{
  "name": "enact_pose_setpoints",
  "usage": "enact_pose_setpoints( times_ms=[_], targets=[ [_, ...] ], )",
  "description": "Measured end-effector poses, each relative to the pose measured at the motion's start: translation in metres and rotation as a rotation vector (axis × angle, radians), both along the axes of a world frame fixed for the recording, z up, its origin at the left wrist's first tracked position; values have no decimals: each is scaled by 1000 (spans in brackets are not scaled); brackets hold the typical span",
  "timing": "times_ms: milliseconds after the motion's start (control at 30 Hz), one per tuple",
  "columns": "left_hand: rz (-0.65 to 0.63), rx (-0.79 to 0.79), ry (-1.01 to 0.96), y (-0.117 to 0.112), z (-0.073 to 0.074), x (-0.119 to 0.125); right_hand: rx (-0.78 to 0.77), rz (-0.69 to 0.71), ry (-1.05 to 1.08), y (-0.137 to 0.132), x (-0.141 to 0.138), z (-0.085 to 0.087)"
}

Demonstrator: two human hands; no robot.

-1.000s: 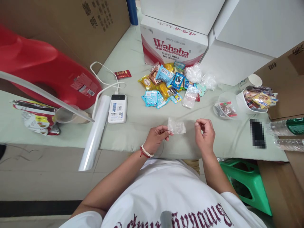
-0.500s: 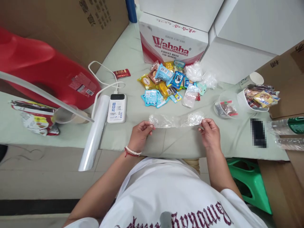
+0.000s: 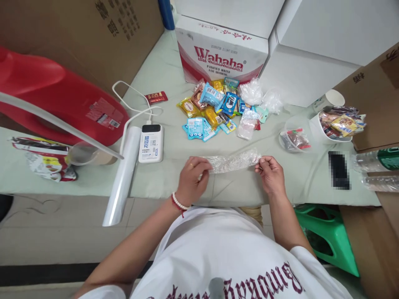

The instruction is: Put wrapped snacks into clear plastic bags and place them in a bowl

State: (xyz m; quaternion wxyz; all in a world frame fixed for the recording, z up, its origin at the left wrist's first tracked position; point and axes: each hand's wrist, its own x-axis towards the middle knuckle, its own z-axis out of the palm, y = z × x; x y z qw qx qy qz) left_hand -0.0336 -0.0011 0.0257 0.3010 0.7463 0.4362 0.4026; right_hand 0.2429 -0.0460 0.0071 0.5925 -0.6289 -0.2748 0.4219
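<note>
A crinkled strip of clear plastic film (image 3: 233,162) stretches between my two hands, just over the near part of the table. My left hand (image 3: 193,177) has its fingers curled over the strip's left end. At the right end, my right hand (image 3: 270,173) pinches the film between thumb and fingers. Beyond the strip lies a heap of wrapped snacks (image 3: 215,109) in blue, yellow and brown packets. Crumpled clear plastic (image 3: 250,91) rests at the heap's right side, and a folded clear packet (image 3: 247,124) lies in front of it.
At left are a power bank (image 3: 151,143) with a white cable, a plastic film roll (image 3: 122,176) overhanging the table edge, and a red jug (image 3: 56,95). A Wahaba-style carton (image 3: 222,52) stands behind. Right: a clear tub (image 3: 296,139), a white snack bowl (image 3: 318,128), bottles (image 3: 370,162).
My left hand has shifted right and turned over the film, with its fingers more curled. The strip between my hands looks shorter and more bunched. My right hand stays almost in place.
</note>
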Motion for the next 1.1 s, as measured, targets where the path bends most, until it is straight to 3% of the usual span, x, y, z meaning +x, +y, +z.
enact_pose_setpoints(
  times_ms=[67,167,367,500,600,800,900,1100],
  targets=[
    [-132,-90,-65,3,5,21,21,37,13,-2,-1,5],
    [-234,-166,-123,7,11,54,38,92,30,-8,-4,11],
    [-240,-303,-247,12,18,101,81,200,-87,-20,-10,20],
    [-267,-577,-413,9,18,110,114,249,-341,-24,-15,34],
    [-259,-690,-531,6,15,110,157,287,-536,-23,-20,41],
    [-222,-815,-697,2,6,98,162,293,-572,-19,-30,42],
    [-204,-748,-687,0,3,91,121,295,-481,-19,-32,42],
    [-164,-354,-425,-4,-2,82,27,300,-334,-9,-36,42]
  ],
)
